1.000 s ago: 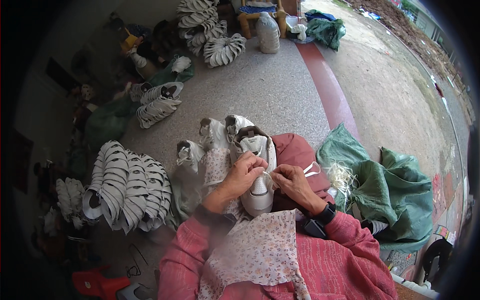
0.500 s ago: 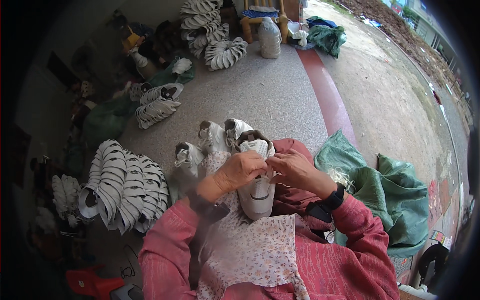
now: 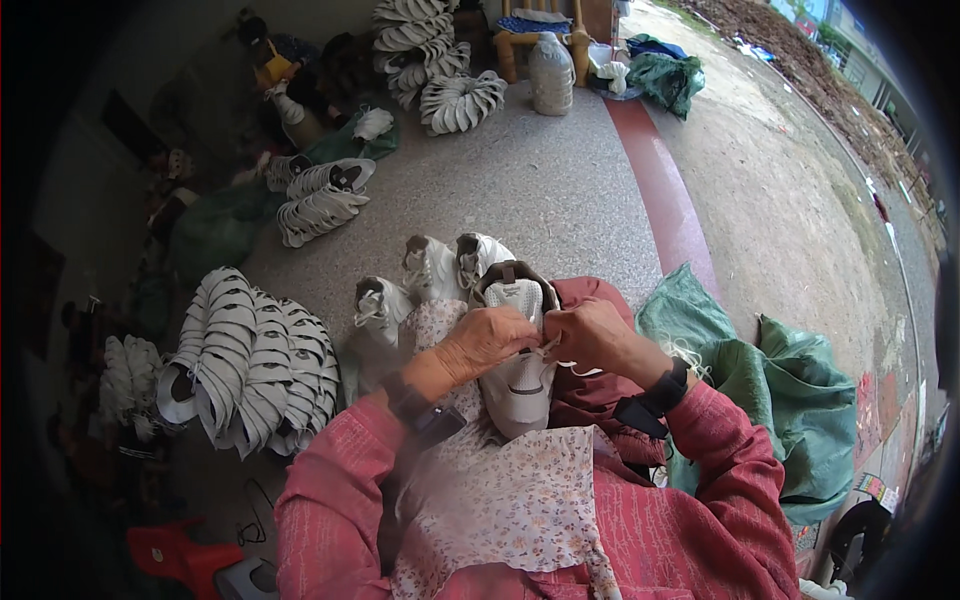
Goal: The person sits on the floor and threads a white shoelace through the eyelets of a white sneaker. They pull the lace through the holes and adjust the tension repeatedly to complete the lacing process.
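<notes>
A white sneaker (image 3: pixel 517 375) lies on my lap with its toe toward me and its dark-lined opening away. My left hand (image 3: pixel 487 338) rests over its lace area, fingers curled on a white lace. My right hand (image 3: pixel 590 335) is closed beside it, pinching the same lace (image 3: pixel 570 366), whose loose end hangs to the right. Both hands touch above the shoe's tongue. A floral cloth (image 3: pixel 500 500) covers my lap below the shoe.
Three white sneakers (image 3: pixel 430 268) stand on the floor just beyond my knees. Fanned stacks of white shoe uppers (image 3: pixel 250 360) lie at the left, more (image 3: pixel 455 100) farther off. Green sacks (image 3: pixel 790 400) lie at the right. A red stool (image 3: pixel 175 555) sits at lower left.
Both hands have shifted slightly up the shoe and closed together over the laces. The shoe stays on my lap.
</notes>
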{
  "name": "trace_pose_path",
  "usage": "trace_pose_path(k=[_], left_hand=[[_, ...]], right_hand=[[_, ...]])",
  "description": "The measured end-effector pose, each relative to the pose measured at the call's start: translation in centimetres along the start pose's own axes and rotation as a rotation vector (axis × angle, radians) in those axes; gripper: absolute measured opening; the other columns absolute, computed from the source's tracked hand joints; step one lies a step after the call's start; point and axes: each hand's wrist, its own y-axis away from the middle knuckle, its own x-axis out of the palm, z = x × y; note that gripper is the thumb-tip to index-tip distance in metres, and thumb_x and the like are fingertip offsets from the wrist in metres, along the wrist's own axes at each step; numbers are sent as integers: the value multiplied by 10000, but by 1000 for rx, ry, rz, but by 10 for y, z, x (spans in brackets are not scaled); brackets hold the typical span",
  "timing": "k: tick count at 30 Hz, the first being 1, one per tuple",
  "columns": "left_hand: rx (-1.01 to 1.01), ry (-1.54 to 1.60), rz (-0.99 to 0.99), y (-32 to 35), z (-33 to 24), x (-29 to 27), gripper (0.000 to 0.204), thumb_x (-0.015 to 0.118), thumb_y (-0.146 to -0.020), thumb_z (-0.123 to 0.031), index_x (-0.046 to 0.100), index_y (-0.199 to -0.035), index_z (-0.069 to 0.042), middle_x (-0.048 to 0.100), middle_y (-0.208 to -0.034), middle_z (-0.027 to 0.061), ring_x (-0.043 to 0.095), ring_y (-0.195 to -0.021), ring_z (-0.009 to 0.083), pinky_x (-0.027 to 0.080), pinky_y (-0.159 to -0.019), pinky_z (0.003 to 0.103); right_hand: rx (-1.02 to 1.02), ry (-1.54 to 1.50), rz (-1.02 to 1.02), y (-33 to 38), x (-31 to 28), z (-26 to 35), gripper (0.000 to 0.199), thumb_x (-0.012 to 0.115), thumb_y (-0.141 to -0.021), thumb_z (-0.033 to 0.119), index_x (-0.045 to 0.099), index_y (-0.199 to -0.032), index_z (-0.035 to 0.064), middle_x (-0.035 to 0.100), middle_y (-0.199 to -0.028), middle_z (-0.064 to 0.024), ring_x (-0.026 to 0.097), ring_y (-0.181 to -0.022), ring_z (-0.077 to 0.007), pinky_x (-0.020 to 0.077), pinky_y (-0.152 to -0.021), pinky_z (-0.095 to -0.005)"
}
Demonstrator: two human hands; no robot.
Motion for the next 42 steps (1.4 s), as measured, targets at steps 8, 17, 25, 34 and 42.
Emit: trace_pose_path(k=[8, 17, 25, 34, 42], left_hand=[[-72, 116, 96, -6, -1, -5, 141, 714, -876, -196, 739, -983, -108, 655, -871, 80, 661, -827, 276, 516, -747, 376], [37, -145, -72, 3, -3, 5, 107, 704, -859, -105, 744, -958, -94, 690, -903, 69, 684, -819, 239, 539, -721, 332], [-457, 689, -1303, 79, 55, -115, 160, 678, -956, -100, 707, -1093, -24, 723, -927, 46, 681, -799, 113, 548, -672, 242], [-707, 707, -922, 144, -6, -62, 475, 618, -1009, -190, 484, -1422, 1, 723, -1093, 116, 672, -872, 114, 509, -659, 218], [-669, 763, -505, 98, -15, -3, 212, 675, -952, -84, 679, -1138, 17, 746, -948, 67, 666, -754, 82, 495, -603, 199]], right_hand=[[-84, -84, -7, 0, 1, -2, 275, 839, -718, 301, 668, -846, 127, 676, -729, -60, 658, -733, -294, 455, -795, -402], [-140, -50, 23, -3, -10, 1, 316, 822, -759, 362, 655, -907, 138, 652, -712, -6, 629, -842, -239, 414, -855, -386], [-111, -184, 48, 4, -6, -5, 386, 805, -788, 323, 630, -1057, 110, 677, -882, -52, 627, -935, -250, 409, -939, -408], [136, -379, -230, 26, -17, 24, 317, 728, -840, 116, 656, -1146, 75, 655, -990, -97, 632, -959, -298, 483, -870, -409], [-136, -9, -307, -7, 20, 56, 133, 720, -877, 93, 667, -995, 61, 612, -933, -79, 643, -782, -246, 496, -626, -309]])
